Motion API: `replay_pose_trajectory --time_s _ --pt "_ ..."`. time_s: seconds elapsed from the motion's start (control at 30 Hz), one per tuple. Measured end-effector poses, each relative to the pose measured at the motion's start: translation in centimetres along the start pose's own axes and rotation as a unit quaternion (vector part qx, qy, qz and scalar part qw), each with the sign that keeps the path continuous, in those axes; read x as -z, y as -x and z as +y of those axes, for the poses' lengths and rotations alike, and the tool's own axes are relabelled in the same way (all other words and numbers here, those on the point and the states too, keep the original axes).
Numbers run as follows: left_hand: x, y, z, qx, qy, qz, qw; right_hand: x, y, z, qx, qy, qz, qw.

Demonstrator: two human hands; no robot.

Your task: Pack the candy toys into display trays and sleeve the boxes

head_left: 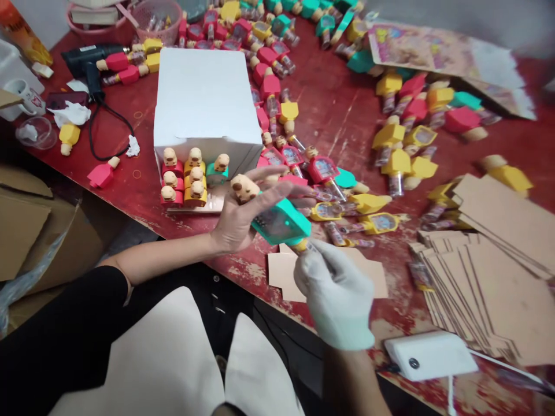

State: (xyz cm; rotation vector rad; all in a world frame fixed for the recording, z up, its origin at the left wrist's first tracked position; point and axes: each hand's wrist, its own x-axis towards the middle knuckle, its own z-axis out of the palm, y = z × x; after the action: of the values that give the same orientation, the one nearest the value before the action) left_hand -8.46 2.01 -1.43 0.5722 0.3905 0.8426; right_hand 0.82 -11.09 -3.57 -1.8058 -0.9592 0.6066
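Between my hands is a teal toy (284,224) with a capybara-like head, a clear front window and a small tube at its lower end. My bare left hand (243,216) holds it near the head, several fingers stretched out behind it. My right hand (333,283), in a white glove, is closed round the tube end. Just left of them stands a white box (208,95), its front open, with rows of red, yellow and teal toys (195,179) inside. Beneath my right hand lies a flat cardboard piece (280,274).
Many loose toys (323,167) cover the red table (329,104). Cut cardboard sheets (507,289) are stacked at right, with a white device (431,355) in front. A heat gun (91,66) with a black cord, a mug (26,95) and pink baskets (156,20) stand at back left.
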Motion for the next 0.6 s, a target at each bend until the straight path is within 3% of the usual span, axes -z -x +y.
replay_pose_trajectory --time_s 0.07,0.13,0.2,0.23,0.3,0.33,0.4,0.47,0.5,0.53,0.6 --pt "-0.3 0.1 0.6 0.017 -0.004 -0.003 1.0 1.2 0.5 0.1 0.14 0.212 0.034 0.967" --pt "-1.1 0.9 1.0 0.017 -0.003 0.016 1.0 2.1 1.1 -0.7 0.283 0.372 0.051 0.883" --pt "-1.9 2.1 1.2 0.021 0.01 0.054 0.998 2.7 1.7 -2.0 0.375 0.449 0.046 0.81" --pt "-2.1 2.6 1.2 0.029 0.02 0.069 0.997 2.8 1.9 -2.7 0.398 0.463 0.041 0.791" --pt "-2.4 3.5 1.1 0.052 0.036 0.081 0.995 2.5 2.4 -3.7 0.404 0.461 0.049 0.789" --pt "-2.4 3.7 1.1 0.06 0.038 0.083 0.994 2.3 2.7 -4.1 0.387 0.446 0.056 0.805" --pt "-2.4 3.8 1.1 0.052 0.032 0.1 0.993 1.5 3.2 -4.4 0.307 0.366 0.051 0.877" --pt "-2.4 3.7 1.2 0.023 0.015 0.127 0.991 0.6 3.5 -4.4 0.16 0.207 0.012 0.965" --pt "-2.4 3.7 1.4 0.008 0.006 0.136 0.991 0.2 3.6 -4.3 0.072 0.101 -0.019 0.992" --pt "-2.4 3.6 1.5 -0.007 -0.001 0.14 0.99 -0.2 3.6 -4.3 -0.015 -0.009 -0.053 0.998" --pt "-2.1 3.3 1.8 -0.035 -0.013 0.129 0.991 -0.8 3.1 -3.8 -0.154 -0.193 -0.122 0.961"
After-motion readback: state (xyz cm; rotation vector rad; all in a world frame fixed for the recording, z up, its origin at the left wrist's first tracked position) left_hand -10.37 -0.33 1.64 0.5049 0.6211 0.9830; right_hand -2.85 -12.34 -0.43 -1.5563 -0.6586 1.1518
